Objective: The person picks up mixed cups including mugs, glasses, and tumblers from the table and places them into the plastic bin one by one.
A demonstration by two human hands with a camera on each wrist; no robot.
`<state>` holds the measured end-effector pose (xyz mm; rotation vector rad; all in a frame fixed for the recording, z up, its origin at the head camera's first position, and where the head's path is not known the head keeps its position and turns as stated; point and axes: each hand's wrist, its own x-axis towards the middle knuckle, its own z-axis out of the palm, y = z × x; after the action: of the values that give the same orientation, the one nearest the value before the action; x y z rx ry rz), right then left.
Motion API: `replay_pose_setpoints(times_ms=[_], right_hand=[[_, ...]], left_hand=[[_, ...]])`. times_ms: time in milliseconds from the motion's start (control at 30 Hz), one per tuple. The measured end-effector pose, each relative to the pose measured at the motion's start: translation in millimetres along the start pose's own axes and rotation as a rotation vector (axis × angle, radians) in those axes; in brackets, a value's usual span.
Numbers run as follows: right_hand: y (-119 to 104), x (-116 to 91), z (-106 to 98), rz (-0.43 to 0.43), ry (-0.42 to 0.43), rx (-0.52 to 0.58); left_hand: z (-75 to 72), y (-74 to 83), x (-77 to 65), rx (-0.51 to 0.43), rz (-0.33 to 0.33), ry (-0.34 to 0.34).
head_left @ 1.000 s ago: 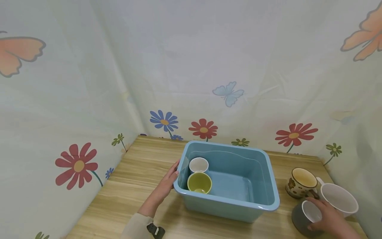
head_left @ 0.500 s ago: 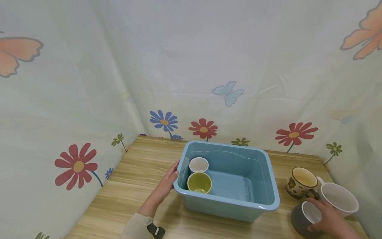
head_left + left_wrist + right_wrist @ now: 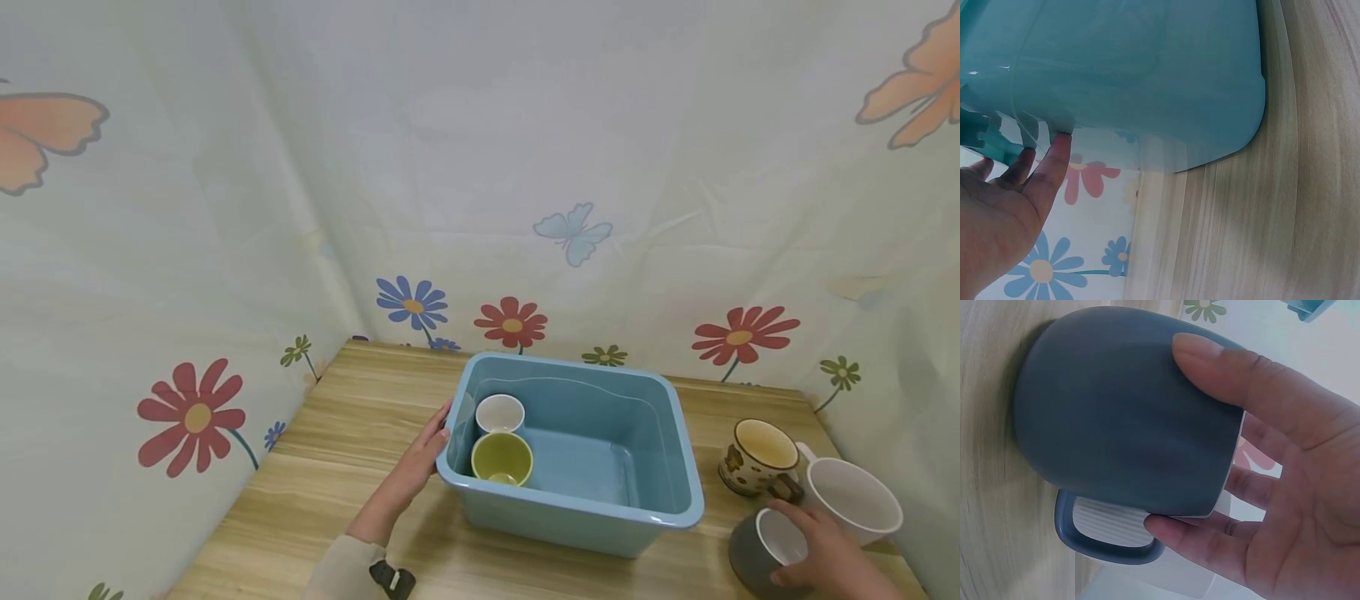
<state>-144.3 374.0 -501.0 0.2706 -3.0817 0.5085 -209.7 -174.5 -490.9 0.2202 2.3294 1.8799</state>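
Note:
In the head view, my left hand [image 3: 420, 454] rests against the left end of a light-blue plastic tub [image 3: 555, 504]. The left wrist view shows the fingertips [image 3: 1063, 139] touching the tub's outer wall, fairly straight. My right hand [image 3: 828, 550] grips a dark grey mug [image 3: 750, 558] with a white inside, at the right front. Up close, the thumb [image 3: 1204, 353] presses on the mug's outer wall [image 3: 1116, 412], while other fingers are at the rim and near the handle [image 3: 1110, 550]. A white cup [image 3: 501, 414] and a yellow-green cup [image 3: 501, 458] stand in the tub's left end.
Behind the grey mug stand a cream mug [image 3: 757, 458] with a brown pattern and a wide white mug [image 3: 855, 500]. All sit right of the tub on a wood-grain table [image 3: 360, 400]. A flower-printed curtain [image 3: 480, 208] surrounds the table's back and sides.
The grey mug and the right hand have shifted very slightly left. The left hand, the tub and the cups in it have stayed in place.

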Motion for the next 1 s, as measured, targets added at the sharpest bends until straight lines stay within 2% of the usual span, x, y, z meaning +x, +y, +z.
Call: replay_pose_setpoints(times_ms=[367, 1000], right_hand=[[-3, -5, 3, 0.004, 0.005, 0.015], [-11, -5, -1, 0.012, -0.076, 0.016]], left_hand=[[0.6, -0.9, -0.5, -0.005, -0.014, 0.014], [0.6, 0.4, -0.5, 0.0, -0.016, 0.013]])
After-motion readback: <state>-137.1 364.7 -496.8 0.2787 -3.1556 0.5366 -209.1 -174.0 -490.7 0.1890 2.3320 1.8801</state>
